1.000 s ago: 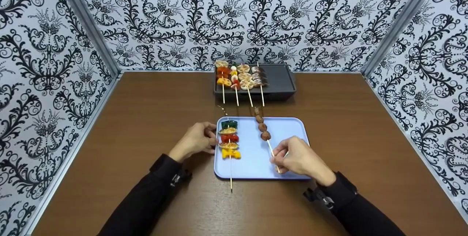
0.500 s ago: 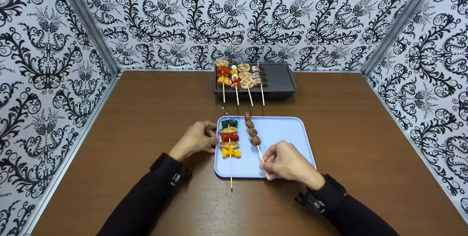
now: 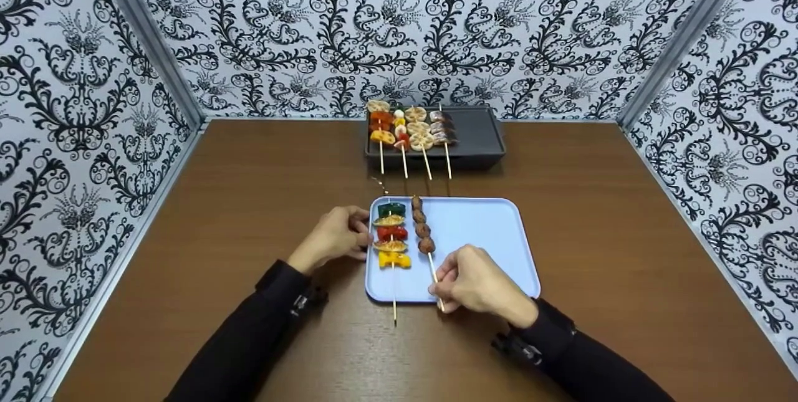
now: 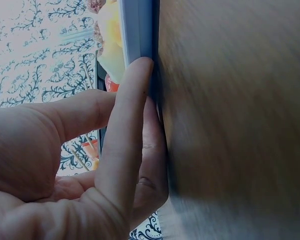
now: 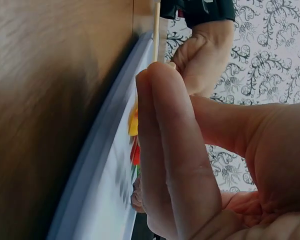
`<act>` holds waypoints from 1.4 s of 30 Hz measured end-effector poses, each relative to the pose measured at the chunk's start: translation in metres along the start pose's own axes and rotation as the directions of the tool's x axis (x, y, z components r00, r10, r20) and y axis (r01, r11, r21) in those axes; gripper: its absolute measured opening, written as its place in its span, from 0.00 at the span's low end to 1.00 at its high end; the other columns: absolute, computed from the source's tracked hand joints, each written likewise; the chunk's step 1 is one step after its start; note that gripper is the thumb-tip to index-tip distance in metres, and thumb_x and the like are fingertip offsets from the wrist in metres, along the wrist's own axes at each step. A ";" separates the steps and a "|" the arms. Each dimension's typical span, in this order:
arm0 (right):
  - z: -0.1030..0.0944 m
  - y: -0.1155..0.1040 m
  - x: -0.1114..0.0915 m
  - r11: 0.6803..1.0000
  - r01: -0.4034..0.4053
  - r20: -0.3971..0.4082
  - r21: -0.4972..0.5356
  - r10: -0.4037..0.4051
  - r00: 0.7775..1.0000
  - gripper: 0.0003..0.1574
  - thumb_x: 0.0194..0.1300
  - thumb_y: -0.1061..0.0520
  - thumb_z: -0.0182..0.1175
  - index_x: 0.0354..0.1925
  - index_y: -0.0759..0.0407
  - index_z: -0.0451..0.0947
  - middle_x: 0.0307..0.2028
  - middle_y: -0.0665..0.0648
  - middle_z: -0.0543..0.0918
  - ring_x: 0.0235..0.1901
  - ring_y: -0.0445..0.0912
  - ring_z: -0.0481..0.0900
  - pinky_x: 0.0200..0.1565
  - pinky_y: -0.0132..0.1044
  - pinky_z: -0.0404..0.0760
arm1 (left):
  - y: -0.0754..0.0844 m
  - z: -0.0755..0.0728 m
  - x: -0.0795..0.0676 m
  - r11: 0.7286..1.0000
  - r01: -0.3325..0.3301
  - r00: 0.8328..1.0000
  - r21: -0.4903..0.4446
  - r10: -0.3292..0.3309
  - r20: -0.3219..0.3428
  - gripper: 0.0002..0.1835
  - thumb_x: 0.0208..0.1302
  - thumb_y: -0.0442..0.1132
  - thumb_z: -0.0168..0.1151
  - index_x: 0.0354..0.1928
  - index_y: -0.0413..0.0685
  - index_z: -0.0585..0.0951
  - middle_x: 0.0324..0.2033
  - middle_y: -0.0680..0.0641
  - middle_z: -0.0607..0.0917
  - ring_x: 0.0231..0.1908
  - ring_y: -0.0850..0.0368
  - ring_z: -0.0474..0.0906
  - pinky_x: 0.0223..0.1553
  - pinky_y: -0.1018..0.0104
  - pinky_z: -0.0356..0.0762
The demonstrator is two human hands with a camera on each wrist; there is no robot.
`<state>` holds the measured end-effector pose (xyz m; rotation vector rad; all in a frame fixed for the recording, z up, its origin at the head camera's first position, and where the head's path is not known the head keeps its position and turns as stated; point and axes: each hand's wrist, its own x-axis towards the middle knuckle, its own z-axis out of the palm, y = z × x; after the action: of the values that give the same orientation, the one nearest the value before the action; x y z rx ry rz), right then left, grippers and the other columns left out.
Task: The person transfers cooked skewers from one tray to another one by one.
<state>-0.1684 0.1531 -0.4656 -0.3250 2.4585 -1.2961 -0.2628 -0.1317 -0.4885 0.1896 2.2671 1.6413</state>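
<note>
A light-blue tray (image 3: 483, 234) lies on the table. My left hand (image 3: 336, 237) holds its left rim; in the left wrist view a fingertip (image 4: 140, 65) touches the outer wall, and the thumb's tip is hidden. My right hand (image 3: 477, 280) pinches the wooden stick of a meatball skewer (image 3: 423, 230) over the tray's front edge. The meatballs point toward the back, close beside a vegetable skewer (image 3: 391, 234) with green, red and yellow pieces. That one lies along the tray's left side, its stick jutting past the front rim.
Behind the tray stands a dark grill plate (image 3: 477, 131). Several skewers lie side by side on its left part, among them lotus-root slices (image 3: 419, 131), with sticks overhanging the front. Patterned walls (image 3: 399, 34) enclose the brown table (image 3: 268, 165) at the back and sides.
My right hand has moved left and slightly toward me, bringing the meatball skewer from the tray's middle to beside the vegetable skewer. The left hand stays at the tray's rim.
</note>
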 end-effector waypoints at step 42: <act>0.006 -0.006 0.007 0.994 0.089 -0.014 -0.056 -0.090 0.996 0.08 0.68 0.54 0.73 0.35 0.57 0.87 0.26 0.55 0.87 0.18 0.46 0.86 0.21 0.39 0.90 | -0.001 -0.002 0.001 1.000 0.012 1.000 -0.008 -0.012 0.010 0.30 0.63 0.20 0.66 0.68 0.31 0.73 0.41 0.36 0.83 0.30 0.45 0.87 0.33 0.55 0.94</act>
<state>-0.1724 0.1426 -0.4656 -0.4452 2.5239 -1.2721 -0.2640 -0.1339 -0.4891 0.1812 2.2499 1.6393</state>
